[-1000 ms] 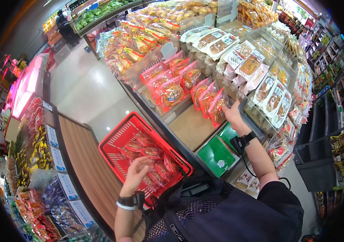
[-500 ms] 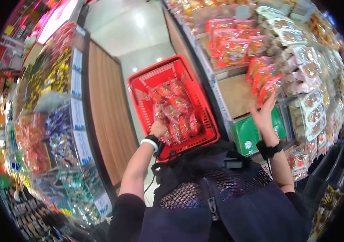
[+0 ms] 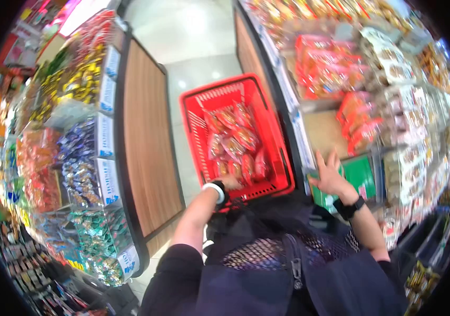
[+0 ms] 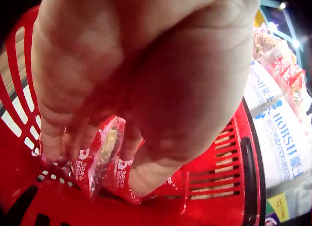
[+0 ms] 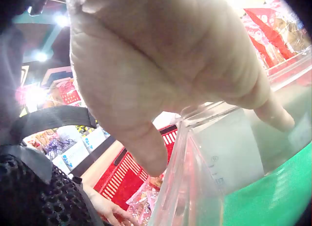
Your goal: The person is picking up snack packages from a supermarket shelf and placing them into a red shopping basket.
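My left hand [image 3: 230, 183] reaches into the near end of the red shopping basket [image 3: 190, 118]. In the left wrist view its thumb and fingers curl round a red-and-clear bun packet [image 4: 119, 175], beside another packet; the palm hides part of the hold. Several more wrapped buns [image 3: 230, 131] lie in the basket. The right hand [image 3: 333, 179], fingers spread and holding nothing, hovers over a green box [image 3: 359, 176] at the shelf's near end. Just beyond it, several red-wrapped buns [image 3: 359, 121] lean in a row beside the bare brown shelf board [image 3: 322, 131].
A larger group of red bun packets [image 3: 325, 66] sits farther along the shelf. White-wrapped bakery packets [image 3: 412, 113] fill bins on the right. Left of the aisle, a wood-sided counter [image 3: 146, 131] carries candy bins [image 3: 82, 152]. Clear dividers [image 5: 178, 177] edge the shelf.
My left hand has lowered from above the basket into its near end. The right hand has drawn back from the row of buns to above the green box. The view has turned rightward in the image.
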The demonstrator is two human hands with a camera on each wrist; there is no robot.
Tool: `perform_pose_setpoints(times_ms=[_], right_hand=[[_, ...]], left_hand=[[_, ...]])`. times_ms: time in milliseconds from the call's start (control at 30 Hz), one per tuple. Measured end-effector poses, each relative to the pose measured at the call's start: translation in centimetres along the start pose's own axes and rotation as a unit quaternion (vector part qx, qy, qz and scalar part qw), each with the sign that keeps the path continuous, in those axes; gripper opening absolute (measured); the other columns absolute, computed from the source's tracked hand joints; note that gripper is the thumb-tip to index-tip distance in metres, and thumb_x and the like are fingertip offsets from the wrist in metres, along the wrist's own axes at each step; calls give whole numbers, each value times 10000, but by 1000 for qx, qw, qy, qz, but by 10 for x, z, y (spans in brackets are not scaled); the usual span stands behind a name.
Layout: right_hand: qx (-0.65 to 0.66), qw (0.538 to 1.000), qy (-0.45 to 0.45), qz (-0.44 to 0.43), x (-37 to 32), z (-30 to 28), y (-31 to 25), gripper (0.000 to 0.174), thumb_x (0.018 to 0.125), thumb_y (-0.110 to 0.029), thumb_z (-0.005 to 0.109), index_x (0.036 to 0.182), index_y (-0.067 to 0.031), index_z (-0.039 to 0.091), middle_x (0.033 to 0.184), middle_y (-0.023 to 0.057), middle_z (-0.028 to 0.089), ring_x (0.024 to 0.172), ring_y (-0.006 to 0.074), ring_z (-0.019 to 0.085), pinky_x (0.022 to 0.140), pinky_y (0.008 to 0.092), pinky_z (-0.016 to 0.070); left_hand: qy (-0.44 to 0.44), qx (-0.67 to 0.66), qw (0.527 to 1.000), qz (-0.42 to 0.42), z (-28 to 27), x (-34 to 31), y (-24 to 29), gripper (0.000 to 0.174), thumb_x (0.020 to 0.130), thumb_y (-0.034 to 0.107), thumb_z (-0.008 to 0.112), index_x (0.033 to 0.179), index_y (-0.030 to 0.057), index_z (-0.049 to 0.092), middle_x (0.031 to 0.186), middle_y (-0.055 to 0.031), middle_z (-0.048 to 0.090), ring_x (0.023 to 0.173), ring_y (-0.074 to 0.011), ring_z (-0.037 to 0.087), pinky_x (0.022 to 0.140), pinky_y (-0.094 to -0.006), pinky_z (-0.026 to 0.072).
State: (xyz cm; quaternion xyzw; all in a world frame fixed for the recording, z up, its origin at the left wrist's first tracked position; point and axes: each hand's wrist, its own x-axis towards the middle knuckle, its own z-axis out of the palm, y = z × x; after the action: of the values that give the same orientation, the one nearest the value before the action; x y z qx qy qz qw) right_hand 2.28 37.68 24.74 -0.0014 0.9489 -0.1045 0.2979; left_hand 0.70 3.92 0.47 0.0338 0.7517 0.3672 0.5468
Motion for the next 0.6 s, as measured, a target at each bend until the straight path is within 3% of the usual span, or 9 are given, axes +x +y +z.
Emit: perform_pose_setpoints(times_ms=[67,133,233,300,333,433,500,567,600], right_hand=[[2,1000,-5,4,6,-3,-2,962,739,-291,706,1435,-71,79,1353,447,-100,1266,609,-7,1054,558,166],[8,1000,-6,8,6,-1,-2,996,710,-280,731,1438,-85,80,1362,431,-121,1275,594,10,1051,549,191],[-2,1000,1,0,8,3,3,1016,682,-272,748,1438,-89,94,1365,424,-129,1272,588,58,1044,538,224],[-6,999,24,-20,11,9,10,1025,668,-275,757,1439,-103,105,1369,418,-126,1264,589,85,1032,549,241],[-8,1000,18,-14,11,9,11,1024,669,-277,757,1440,-115,105,1377,409,-124,1264,588,87,1029,554,244],[-12,1000,4,2,14,6,8,1024,668,-284,760,1442,-133,106,1391,389,-120,1262,591,90,1022,564,250],[-15,1000,-1,12,16,6,8,1025,667,-288,762,1442,-141,108,1398,379,-117,1260,594,91,1018,570,253],[-25,1000,-9,10,18,7,12,1036,654,-298,769,1440,-138,112,1403,370,-117,1249,607,97,1015,577,257],[-27,1000,-3,5,19,10,15,1046,642,-307,775,1438,-133,120,1403,367,-118,1236,622,102,1013,583,257]], left_hand=[[-44,149,988,-15,-8,-31,36,690,725,328,663,1343,149,412,1251,-151,525,1155,-273,498,935,-380,426],[-67,237,968,-42,3,4,15,735,705,346,688,1346,128,402,1307,-161,479,1202,-316,462,972,-421,391],[30,177,983,-50,18,11,4,424,691,255,658,1028,-1,626,1060,-219,614,998,-317,598,832,-412,483],[113,128,985,-36,29,18,-5,342,692,203,624,964,-1,653,987,-218,636,939,-332,620,783,-397,505],[100,235,966,-35,29,24,-1,294,694,180,606,922,6,671,940,-201,651,910,-334,630,765,-393,512],[282,216,933,-57,33,35,-4,251,691,173,622,881,21,686,932,-195,656,916,-318,635,775,-387,513],[254,223,939,-59,23,42,-2,240,702,152,622,900,34,686,960,-191,652,934,-306,633,788,-382,513],[215,177,957,-84,21,57,-5,345,846,173,451,1140,35,569,1080,-202,613,1001,-323,607,808,-427,513],[272,246,929,-51,32,73,-19,307,718,125,623,1012,44,657,1023,-189,639,972,-305,622,801,-403,510]])
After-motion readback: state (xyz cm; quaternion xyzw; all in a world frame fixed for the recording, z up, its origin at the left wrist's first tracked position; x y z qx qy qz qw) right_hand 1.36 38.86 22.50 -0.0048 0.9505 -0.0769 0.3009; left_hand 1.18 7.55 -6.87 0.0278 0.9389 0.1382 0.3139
